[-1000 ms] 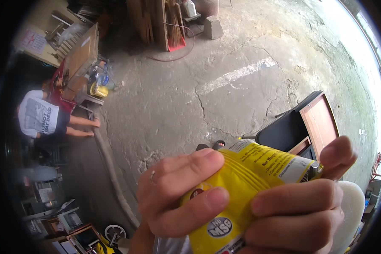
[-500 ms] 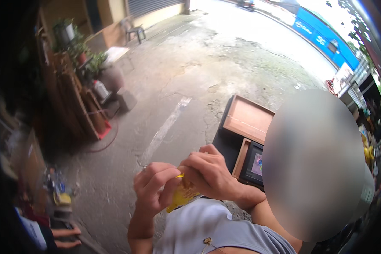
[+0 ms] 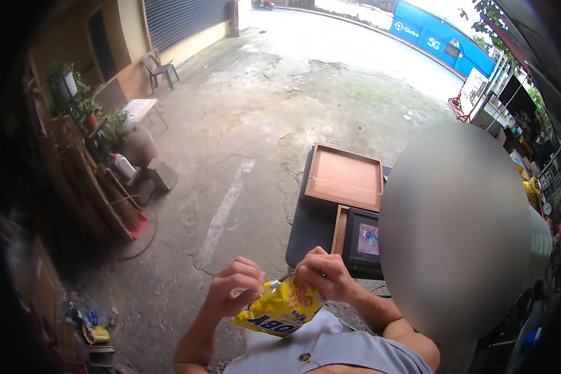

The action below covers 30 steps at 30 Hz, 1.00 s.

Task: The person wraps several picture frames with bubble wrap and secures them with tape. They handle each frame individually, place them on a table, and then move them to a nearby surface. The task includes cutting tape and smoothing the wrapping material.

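A yellow snack bag [image 3: 283, 306] with dark lettering and a picture of the snack hangs tilted in front of my chest. My right hand [image 3: 326, 274] grips its upper right corner, fingers curled over the edge. At the bag's upper left edge, my left hand [image 3: 238, 288] has its thumb and fingers pinched together. Silvery lining shows along the top edge between the hands. What is inside the bag cannot be seen.
Ahead to the right, a black table [image 3: 311, 227] bears an open wooden box [image 3: 345, 177] and a black-framed picture [image 3: 368, 240]. A large blurred shape [image 3: 455, 230] covers the right side. At left stand wooden boards [image 3: 100, 187], plants [image 3: 109, 124] and a grey chair [image 3: 160, 71].
My hands have moved apart and lower, and more of the bag's front shows. Silvery lining now appears at its top. The view has shifted, with the table now farther left.
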Tool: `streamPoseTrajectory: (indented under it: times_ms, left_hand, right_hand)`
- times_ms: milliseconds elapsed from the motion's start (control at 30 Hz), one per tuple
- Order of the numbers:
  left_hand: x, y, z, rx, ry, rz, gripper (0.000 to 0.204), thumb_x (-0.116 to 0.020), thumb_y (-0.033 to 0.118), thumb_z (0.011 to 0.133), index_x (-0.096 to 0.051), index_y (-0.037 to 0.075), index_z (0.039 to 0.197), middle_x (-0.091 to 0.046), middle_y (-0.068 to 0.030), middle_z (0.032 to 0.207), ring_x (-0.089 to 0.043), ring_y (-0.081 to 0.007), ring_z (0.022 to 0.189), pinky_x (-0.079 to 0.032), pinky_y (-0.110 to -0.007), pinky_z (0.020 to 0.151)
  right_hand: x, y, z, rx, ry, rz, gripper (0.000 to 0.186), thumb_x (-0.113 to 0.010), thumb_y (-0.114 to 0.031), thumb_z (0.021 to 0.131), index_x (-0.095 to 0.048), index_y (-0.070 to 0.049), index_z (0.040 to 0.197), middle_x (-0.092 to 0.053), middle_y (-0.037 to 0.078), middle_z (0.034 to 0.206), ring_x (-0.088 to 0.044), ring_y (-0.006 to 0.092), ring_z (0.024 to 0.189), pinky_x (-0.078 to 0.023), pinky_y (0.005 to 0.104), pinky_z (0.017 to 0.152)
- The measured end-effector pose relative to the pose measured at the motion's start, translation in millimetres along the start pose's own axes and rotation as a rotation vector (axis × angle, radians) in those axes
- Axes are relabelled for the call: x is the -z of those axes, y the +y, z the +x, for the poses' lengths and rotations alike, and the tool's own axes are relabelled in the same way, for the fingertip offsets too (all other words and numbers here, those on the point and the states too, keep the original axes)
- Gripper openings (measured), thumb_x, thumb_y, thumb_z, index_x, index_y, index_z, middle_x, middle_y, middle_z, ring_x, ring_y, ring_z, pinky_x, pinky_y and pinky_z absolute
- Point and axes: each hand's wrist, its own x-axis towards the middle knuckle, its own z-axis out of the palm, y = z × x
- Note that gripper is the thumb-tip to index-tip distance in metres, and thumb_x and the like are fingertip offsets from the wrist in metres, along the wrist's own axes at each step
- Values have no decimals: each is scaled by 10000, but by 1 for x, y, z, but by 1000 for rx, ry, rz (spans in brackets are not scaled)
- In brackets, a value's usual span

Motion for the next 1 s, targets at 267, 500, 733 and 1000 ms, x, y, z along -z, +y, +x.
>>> streamPoseTrajectory:
  times_ms: [267,500,733,1000]
  left_hand:
    - [17,-17,-6,354,603,-267,99,-483,138,897,-495,46,863,-544,-95,918,-549,-171,824,-478,-326,783]
    - [2,-74,-13,613,544,-88,230,-454,83,892,-493,52,1116,-557,-64,831,-574,-136,829,-504,-279,723]
    - [-22,-38,36,233,-23,549,891,-838,312,532,-403,17,1253,-422,-189,1270,-456,-317,1153,-324,-428,991]
    - [-28,-15,92,-96,266,-122,627,-773,234,665,-412,37,1138,-524,-183,1080,-548,-284,985,-462,-348,855]
  right_hand:
    - [20,24,3,-36,433,117,107,-511,-68,874,-577,0,825,-543,40,709,-500,81,626,-400,216,544]
    - [29,37,25,253,618,-128,165,-496,-122,894,-597,5,925,-610,94,850,-569,140,749,-448,257,651]
    - [33,19,35,543,663,-228,230,-459,-174,914,-586,10,967,-596,161,869,-579,209,740,-465,289,642]
    - [46,-39,63,998,585,-237,235,-483,-195,878,-527,-96,1087,-518,150,963,-542,265,757,-452,364,620]
